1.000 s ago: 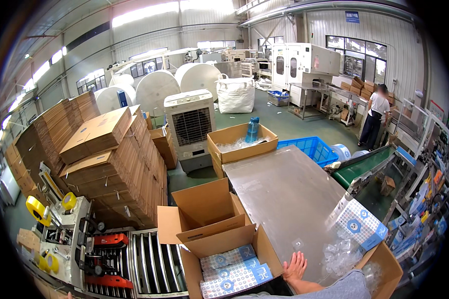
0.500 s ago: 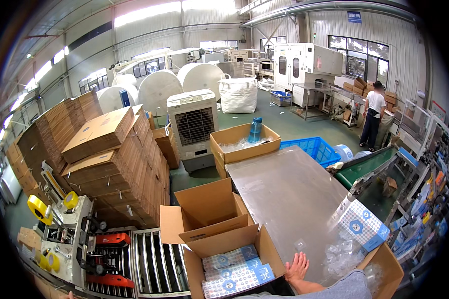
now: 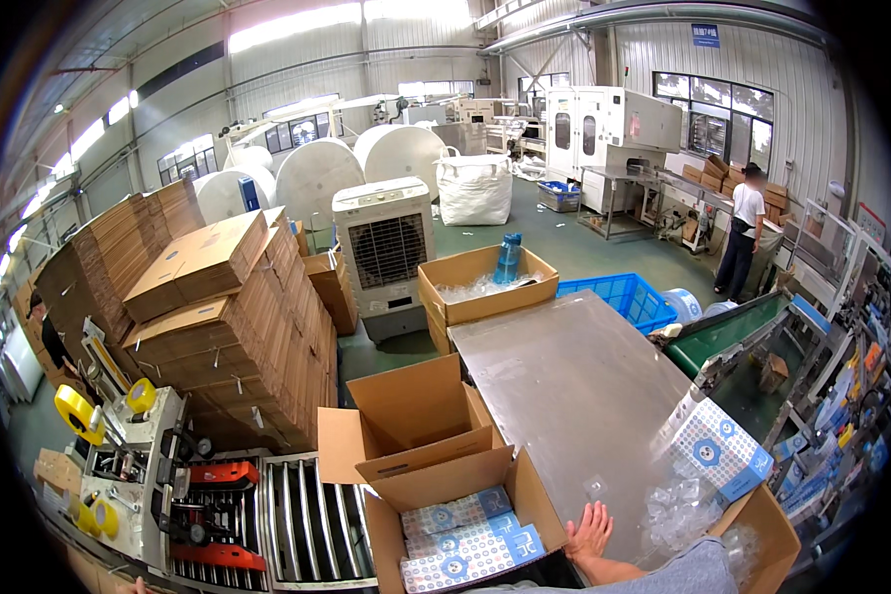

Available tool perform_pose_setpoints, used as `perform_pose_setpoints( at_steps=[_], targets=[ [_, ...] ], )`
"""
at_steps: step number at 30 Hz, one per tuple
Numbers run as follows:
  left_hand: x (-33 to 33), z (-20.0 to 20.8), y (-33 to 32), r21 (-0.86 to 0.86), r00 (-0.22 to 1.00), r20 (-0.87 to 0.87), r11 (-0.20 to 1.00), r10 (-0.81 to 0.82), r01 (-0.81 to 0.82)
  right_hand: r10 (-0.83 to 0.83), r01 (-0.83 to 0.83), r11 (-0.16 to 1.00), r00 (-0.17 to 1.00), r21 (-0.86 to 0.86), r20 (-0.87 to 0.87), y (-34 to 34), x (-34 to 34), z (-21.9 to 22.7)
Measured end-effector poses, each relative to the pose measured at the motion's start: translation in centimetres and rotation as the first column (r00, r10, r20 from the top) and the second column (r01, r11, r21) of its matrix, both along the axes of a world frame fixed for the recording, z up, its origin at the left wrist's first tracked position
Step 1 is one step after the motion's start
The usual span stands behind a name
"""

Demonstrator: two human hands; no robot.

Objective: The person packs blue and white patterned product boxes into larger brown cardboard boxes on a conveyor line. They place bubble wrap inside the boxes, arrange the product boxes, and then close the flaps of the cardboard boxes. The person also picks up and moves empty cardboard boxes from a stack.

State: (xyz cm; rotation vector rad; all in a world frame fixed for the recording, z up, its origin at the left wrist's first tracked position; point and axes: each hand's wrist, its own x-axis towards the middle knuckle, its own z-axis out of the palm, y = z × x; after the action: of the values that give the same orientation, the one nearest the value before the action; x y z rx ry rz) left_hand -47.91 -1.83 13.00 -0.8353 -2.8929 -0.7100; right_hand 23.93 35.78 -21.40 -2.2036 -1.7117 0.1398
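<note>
The right hand (image 3: 590,531) lies flat on the steel bench (image 3: 574,396), fingers spread and holding nothing. It is just beside an open carton (image 3: 445,485) of patterned packs (image 3: 465,540). The left hand is out of view.

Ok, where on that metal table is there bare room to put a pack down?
The metal table is bare across its middle and far end, up to the open carton. The near right corner is crowded: the patterned pack and clear wrapping. One hand rests on the near edge.
</note>
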Motion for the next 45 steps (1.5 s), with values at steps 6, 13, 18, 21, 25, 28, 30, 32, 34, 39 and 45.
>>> perform_pose_setpoints(
  at_steps=[6,13,18,21,25,28,30,32,34,39,45],
  targets=[
    [-0.7,-0.4,-0.4,-0.003,1.000,-0.006,1.000,-0.013,0.013,0.007,-0.008,1.000,1.000,0.019,0.030,0.0,-0.1,-0.5],
    [0.3,0.2,0.0,-0.016,0.999,-0.035,0.999,-0.032,0.031,-0.004,0.004,1.000,1.000,0.016,0.009,0.0,0.4,-0.7],
    [-0.3,-0.4,-0.5,-0.024,1.000,-0.023,1.000,-0.016,0.015,0.003,-0.003,1.000,1.000,0.019,0.009,-0.1,0.4,-0.4],
    [-0.7,-0.7,-0.6,0.000,0.999,-0.018,1.000,-0.029,0.029,0.009,-0.010,0.999,1.000,0.032,0.016,0.0,0.4,-0.6],
    [-0.5,-0.3,-0.3,-0.023,1.000,-0.006,1.000,-0.012,0.012,0.005,-0.005,0.999,1.000,0.044,0.019,0.0,0.3,-0.8],
    [-0.1,-0.1,-0.1,-0.026,0.999,-0.029,0.999,-0.026,0.026,0.004,-0.005,0.999,1.000,0.053,0.019,0.1,0.3,-0.8],
    [0.0,0.0,-0.2,-0.029,1.000,-0.006,0.999,-0.028,0.027,0.006,-0.007,0.998,1.000,0.059,0.019,0.0,0.2,-0.5],
    [0.1,0.1,-0.2,-0.031,0.999,0.020,0.999,-0.028,0.029,0.002,-0.002,1.000,1.000,0.005,0.008,0.0,0.0,0.3],
    [0.3,0.1,-0.2,-0.056,1.000,0.008,0.998,-0.023,0.023,0.005,-0.005,1.000,1.000,0.003,0.013,0.1,0.0,0.1],
    [-0.7,-0.3,-0.4,-0.071,0.997,-0.031,0.995,-0.070,0.068,0.002,-0.002,0.999,1.000,0.050,0.011,-0.1,0.3,-0.7],
    [-0.6,0.1,-0.2,-0.118,1.000,0.013,0.993,0.011,-0.009,0.005,-0.006,0.999,1.000,0.042,0.020,-0.1,0.2,-0.6]
  ],
)
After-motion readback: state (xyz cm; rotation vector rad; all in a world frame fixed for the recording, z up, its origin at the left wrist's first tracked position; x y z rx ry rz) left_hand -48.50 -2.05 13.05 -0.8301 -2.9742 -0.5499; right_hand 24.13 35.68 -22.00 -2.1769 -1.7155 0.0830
